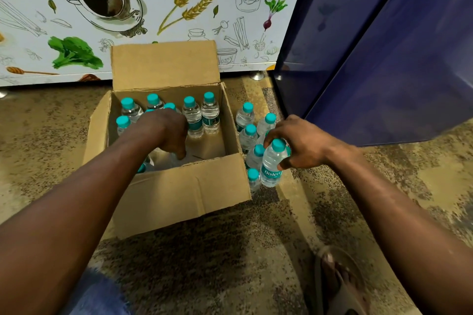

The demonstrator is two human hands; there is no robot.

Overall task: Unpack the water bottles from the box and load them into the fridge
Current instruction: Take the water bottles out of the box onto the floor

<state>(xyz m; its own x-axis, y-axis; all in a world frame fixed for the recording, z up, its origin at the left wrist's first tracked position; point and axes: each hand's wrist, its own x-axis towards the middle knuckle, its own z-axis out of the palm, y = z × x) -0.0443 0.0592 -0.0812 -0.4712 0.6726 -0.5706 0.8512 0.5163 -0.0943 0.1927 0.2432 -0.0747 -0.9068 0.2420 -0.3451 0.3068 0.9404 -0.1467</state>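
Note:
An open cardboard box [179, 186] sits on the floor with several clear water bottles with teal caps [193, 116] standing inside. My left hand [169, 133] reaches down into the box, fingers curled around a bottle that is mostly hidden beneath it. My right hand [299, 143] grips a labelled water bottle [271, 165] by its neck, just right of the box. Around it several more bottles [247, 135] stand on the floor. The dark blue fridge [384, 59] stands at the right, its door shut.
A cabinet with food drawings [128, 28] runs along the back, right behind the box's raised flap [163, 64]. The speckled floor [230, 263] stretches toward me. My sandalled foot [337, 281] is at the bottom right, my knee at the bottom left.

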